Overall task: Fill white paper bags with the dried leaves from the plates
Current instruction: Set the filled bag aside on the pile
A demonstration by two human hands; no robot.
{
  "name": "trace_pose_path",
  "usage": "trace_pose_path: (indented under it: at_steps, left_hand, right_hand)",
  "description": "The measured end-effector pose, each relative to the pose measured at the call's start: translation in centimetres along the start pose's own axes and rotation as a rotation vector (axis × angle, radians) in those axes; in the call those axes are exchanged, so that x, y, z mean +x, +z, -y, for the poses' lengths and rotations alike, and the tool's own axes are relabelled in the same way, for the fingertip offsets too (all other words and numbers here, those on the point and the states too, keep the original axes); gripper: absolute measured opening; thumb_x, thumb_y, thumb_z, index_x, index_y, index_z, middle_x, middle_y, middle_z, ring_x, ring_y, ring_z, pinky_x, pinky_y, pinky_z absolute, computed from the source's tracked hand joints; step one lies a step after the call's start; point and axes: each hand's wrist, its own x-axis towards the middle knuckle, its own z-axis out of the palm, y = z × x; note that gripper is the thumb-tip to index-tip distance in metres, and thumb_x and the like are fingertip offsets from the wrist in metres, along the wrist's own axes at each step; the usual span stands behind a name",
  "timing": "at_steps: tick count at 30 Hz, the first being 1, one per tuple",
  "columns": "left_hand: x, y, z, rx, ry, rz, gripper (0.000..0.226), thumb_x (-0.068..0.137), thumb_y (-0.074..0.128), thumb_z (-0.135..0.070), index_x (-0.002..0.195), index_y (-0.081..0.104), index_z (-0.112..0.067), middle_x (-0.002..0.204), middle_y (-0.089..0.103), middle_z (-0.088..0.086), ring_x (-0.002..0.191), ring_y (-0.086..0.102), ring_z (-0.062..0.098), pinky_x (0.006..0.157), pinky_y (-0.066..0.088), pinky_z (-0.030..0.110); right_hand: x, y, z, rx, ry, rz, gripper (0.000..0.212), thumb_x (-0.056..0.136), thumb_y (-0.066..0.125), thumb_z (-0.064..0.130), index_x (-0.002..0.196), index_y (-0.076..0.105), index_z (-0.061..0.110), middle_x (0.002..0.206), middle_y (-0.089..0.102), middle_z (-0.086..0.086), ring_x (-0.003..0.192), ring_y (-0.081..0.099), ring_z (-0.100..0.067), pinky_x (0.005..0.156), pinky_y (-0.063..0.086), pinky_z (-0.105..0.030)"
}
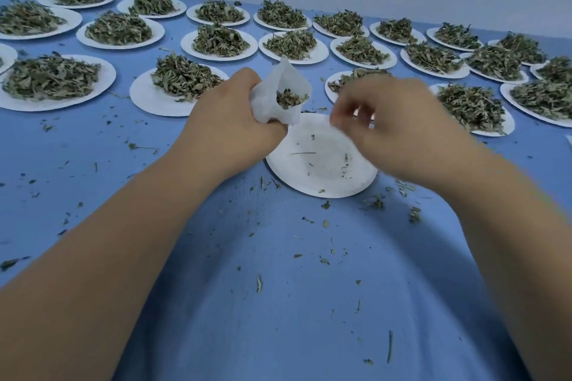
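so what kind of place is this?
Probably a herb- or tea-packing workstation: a blue-covered table with rows of white plates heaped with dried leaves, and the left hand gripping a part-filled white paper bag.

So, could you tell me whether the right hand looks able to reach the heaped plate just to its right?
Probably yes: the right hand is close beside that heaped plate, and nothing stands between them.

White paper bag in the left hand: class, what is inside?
The white paper bag shows dried green leaves at its open mouth. The left hand covers its lower part, hiding how full it is.
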Motion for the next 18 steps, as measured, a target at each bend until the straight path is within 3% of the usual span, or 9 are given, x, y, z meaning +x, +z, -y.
trace_pose_path:
  at_steps: [3,7,10,12,15,18]
  left_hand:
    - [-0.1,0.1,-0.2,0.010,0.008,-0.003,0.034,0.080,0.070,-0.041,0.098,0.050,-0.019,0.085,0.055,-0.002,0.073,0.053,0.015,0.056,0.040,0.034]
    - [-0.2,-0.3,-0.4,-0.035,-0.003,-0.030,0.030,0.079,0.068,-0.040,0.091,0.047,-0.021,0.080,0.054,-0.002,0.069,0.052,0.018,0.053,0.038,0.034]
    - [0.0,-0.9,-0.3,-0.076,-0.031,-0.050,0.030,0.078,0.068,-0.040,0.093,0.050,-0.022,0.081,0.056,-0.002,0.071,0.054,0.018,0.055,0.042,0.035]
    - [0.0,-1.5,-0.3,-0.128,-0.064,-0.071,0.029,0.077,0.070,-0.042,0.093,0.052,-0.024,0.081,0.059,-0.005,0.070,0.056,0.016,0.054,0.042,0.033]
    - [-0.2,-3.4,-0.3,-0.277,-0.161,-0.155,0.028,0.072,0.069,-0.045,0.093,0.058,-0.030,0.081,0.064,-0.010,0.070,0.060,0.006,0.055,0.045,0.026]
    - [-0.8,-6.2,0.7,-0.468,-0.229,-0.244,0.030,0.070,0.070,-0.044,0.098,0.064,-0.034,0.086,0.070,-0.015,0.076,0.066,0.001,0.069,0.056,0.034]
  right_hand:
    - [1.4,-0.8,2.4,0.173,-0.096,-0.247,0.008,0.092,0.067,0.027,0.086,0.070,0.030,0.067,0.054,0.045,0.066,0.057,0.004,0.064,0.035,0.000]
    - [2.7,0.0,4.0,0.141,-0.151,-0.165,0.006,0.089,0.073,0.024,0.087,0.076,0.029,0.058,0.052,0.042,0.067,0.053,0.020,0.067,0.034,0.002]
    - [2.9,0.2,4.1,0.323,-0.089,-0.324,0.013,0.092,0.068,0.023,0.098,0.078,0.030,0.073,0.065,0.030,0.065,0.058,0.006,0.063,0.038,-0.004]
    - [2.9,0.2,4.3,0.427,-0.055,-0.365,0.020,0.092,0.064,0.029,0.109,0.072,0.033,0.094,0.067,0.024,0.081,0.061,0.004,0.068,0.039,-0.008]
    - [3.6,1.1,5.1,0.564,-0.032,0.020,0.052,0.087,0.064,0.036,0.138,0.051,0.038,0.131,0.056,0.028,0.118,0.053,0.010,0.085,0.043,-0.017]
    - [4.8,3.3,7.3,0.769,-0.061,0.265,0.087,0.075,0.063,0.019,0.151,0.026,0.040,0.148,0.044,0.023,0.131,0.048,0.008,0.097,0.050,-0.028]
